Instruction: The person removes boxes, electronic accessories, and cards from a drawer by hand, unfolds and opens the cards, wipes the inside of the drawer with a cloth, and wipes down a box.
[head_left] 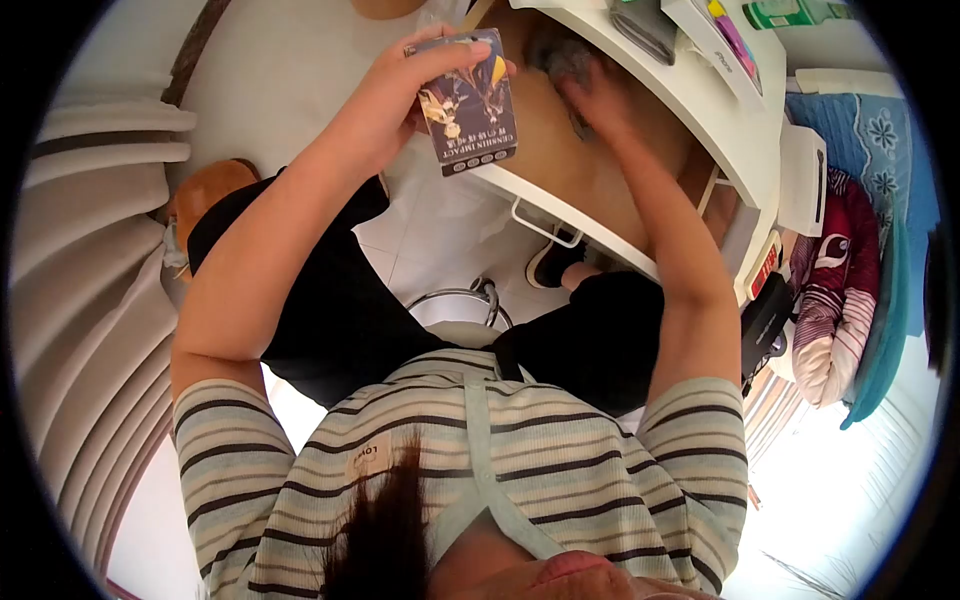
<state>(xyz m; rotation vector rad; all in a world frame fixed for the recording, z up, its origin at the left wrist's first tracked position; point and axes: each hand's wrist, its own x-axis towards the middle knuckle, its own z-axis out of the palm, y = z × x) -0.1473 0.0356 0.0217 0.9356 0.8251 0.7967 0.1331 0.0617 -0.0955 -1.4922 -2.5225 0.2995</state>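
My left hand (425, 65) is closed around a dark Genshin Impact box (465, 110), thumb across its upper face. The small box has printed anime figures and is held tilted in the air, just left of the open drawer (560, 215). Inside that drawer, my right hand (592, 92) is pressed on a crumpled grey cloth (570, 62) against the brown drawer bottom. The cloth is partly covered by my fingers.
A white desk (690, 100) curves above the drawer, with an iPhone box (715, 45), a grey folded cloth (645, 28) and a green bottle (795, 12) on it. Clothes (840, 290) hang at right. Beige curtains (95, 250) hang at left.
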